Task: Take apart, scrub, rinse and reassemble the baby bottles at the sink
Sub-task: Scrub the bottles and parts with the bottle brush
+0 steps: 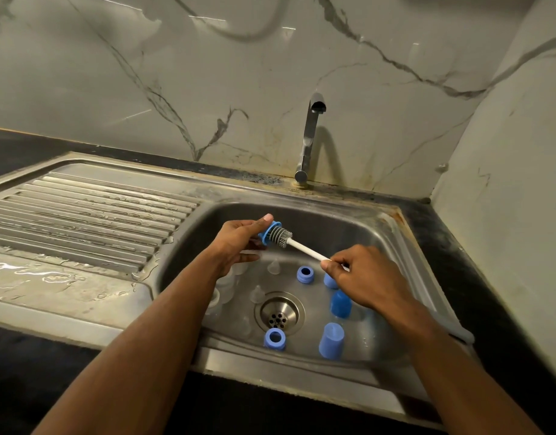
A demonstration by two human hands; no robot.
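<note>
Head view: over the steel sink (358, 215) the left hand (239, 243) holds a blue collar ring (268, 232), its grip closed around the ring with the thumb on top; the right hand (361, 277) pinches the white handle of a bottle brush (305, 246), whose grey bristle head sits in the ring's opening; in the basin, around the drain (279, 312), lie two more blue rings (305, 274) at twelve and six o'clock, blue caps (332, 340) at three and five o'clock, clear teats (274, 266) at eleven o'clock, and clear bottles (224, 287) at nine o'clock, partly hidden by the left forearm; the tap (309, 142) stands at twelve o'clock behind the basin; the wet drainboard (81, 208) lies at ten o'clock.
</note>
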